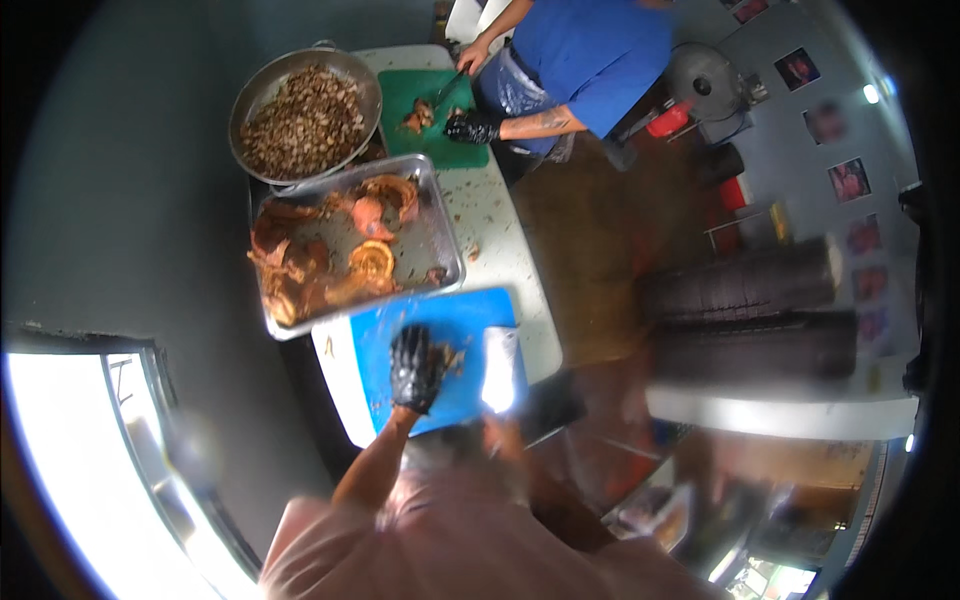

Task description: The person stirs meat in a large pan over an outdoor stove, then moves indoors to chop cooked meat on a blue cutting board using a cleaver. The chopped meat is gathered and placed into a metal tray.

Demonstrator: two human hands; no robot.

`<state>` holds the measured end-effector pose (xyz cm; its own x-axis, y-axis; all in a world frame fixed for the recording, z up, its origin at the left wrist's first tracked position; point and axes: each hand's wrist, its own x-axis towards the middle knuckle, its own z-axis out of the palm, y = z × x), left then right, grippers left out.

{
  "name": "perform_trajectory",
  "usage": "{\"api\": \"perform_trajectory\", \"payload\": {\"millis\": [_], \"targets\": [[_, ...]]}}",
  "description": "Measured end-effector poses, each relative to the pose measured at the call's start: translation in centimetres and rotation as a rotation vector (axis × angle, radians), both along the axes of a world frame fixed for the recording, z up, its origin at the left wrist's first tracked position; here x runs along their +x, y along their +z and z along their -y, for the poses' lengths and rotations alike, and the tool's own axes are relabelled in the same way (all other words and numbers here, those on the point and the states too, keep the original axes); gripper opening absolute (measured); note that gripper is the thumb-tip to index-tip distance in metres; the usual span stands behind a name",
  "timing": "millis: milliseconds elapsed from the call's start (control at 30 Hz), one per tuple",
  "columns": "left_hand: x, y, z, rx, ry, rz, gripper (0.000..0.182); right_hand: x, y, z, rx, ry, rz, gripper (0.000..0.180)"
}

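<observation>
My left hand [415,367], in a black glove, lies over the blue cutting board [465,307], its fingers against a small pile of chopped meat [452,358]. My bare right hand [501,436] is at the board's near right edge, blurred, on the handle end of a wide-bladed cleaver [500,367]. The cleaver's blade catches bright glare over the right part of the board. Just beyond the board is a metal tray [457,262] holding large pieces of cooked meat [281,247] and curved orange-brown pieces [373,261].
A large round pan [238,105] of chopped meat [304,124] stands beyond the tray. Across the white table [502,240], a co-worker in a blue shirt [592,60] cuts meat on a green board [469,154] with a knife [450,88]. A wall runs along the left.
</observation>
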<state>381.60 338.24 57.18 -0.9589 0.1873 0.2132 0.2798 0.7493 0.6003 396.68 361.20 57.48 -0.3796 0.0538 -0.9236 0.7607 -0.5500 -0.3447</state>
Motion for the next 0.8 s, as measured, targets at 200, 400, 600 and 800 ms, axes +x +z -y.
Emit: {"api": "perform_trajectory", "payload": {"millis": [200,400,600,800], "targets": [[0.8,-4.9,-4.0,0.238,0.288,0.082,0.052,-3.1,4.1,6.3,0.221,0.62,-0.057,0.027],[3.1,-4.7,-3.6,0.632,0.454,0.147,0.05,-4.3,11.2,8.6,0.133,0.746,-0.123,0.022],[-9.7,6.2,5.3,0.602,0.462,-0.095,0.043,-12.7,18.6,13.7,0.573,0.934,-0.543,0.04],[-29.8,20.2,20.4,0.483,0.26,-0.641,0.041,-19.9,24.8,16.2,0.324,0.386,-0.698,0.021]]}}
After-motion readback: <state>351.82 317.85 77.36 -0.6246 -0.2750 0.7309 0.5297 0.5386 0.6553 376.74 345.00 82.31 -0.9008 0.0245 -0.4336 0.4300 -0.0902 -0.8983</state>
